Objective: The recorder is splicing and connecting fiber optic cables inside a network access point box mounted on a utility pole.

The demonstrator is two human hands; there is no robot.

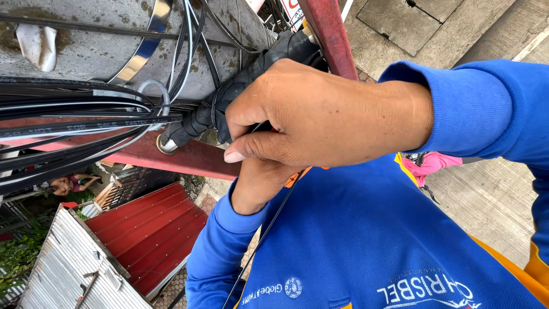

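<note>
Right hand (320,117): closed over a thin black wire (269,229), thumb pressed along the forefinger, knuckles toward the camera. The wire emerges below the fist and runs down across the blue shirt (366,240) toward the bottom edge of the view.

Left hand (260,183): directly beneath the right hand and touching it, largely hidden by it. Whether its fingers are closed or spread cannot be told. An orange object shows just beside it, partly hidden.

Work point: a black tape-wrapped bundle (229,97) on the grey concrete pole (97,51), immediately left of the right hand. A red steel bracket (189,157) passes under the bundle; a second red member rises behind the right hand to the top edge.

Obstructions: a thick run of black cables (74,123) crosses from the left edge to the bundle; further cables loop up the pole face. A bright metal band (143,46) straps the pole near its upper part.

Surroundings: far below, a red corrugated roof (148,234) and a grey corrugated roof (68,269) at lower left; concrete paving (486,194) at right. A pink item (434,163) lies on the paving just past the right sleeve.

Signs: a white sign with red print is partly visible at the top edge, mostly hidden by cables.
</note>
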